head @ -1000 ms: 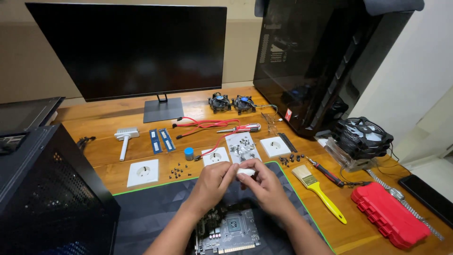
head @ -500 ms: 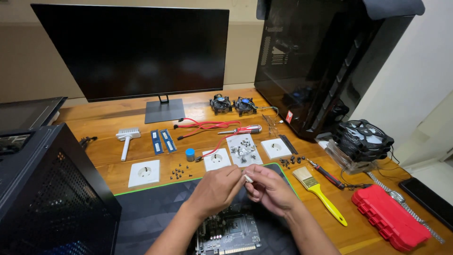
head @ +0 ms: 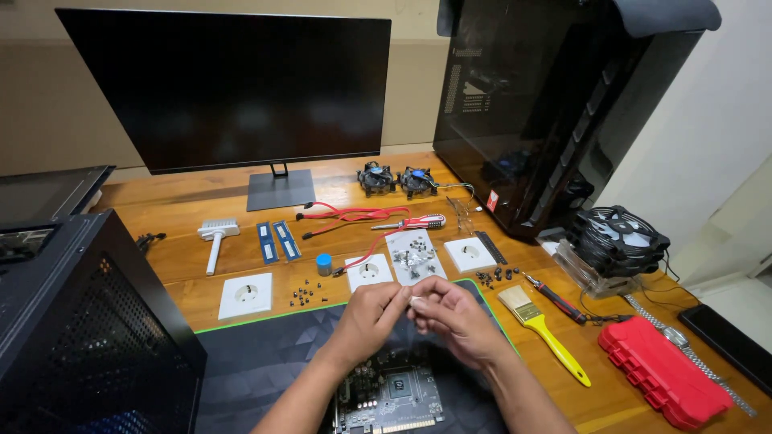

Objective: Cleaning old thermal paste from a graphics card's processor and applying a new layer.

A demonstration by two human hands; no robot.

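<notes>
Left hand: grip pinching small white part
Right hand: grip pinching same part
Part location: between fingertips, above green circuit board
Axis: too small to tell

On the desk: 3 white wall sockets, 2 small fans, 2 memory sticks, 1 monitor, 1 yellow brush.

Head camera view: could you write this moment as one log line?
left hand and right hand: pinching small white piece together | below: circuit board on dark mat | nearby: yellow brush
</notes>
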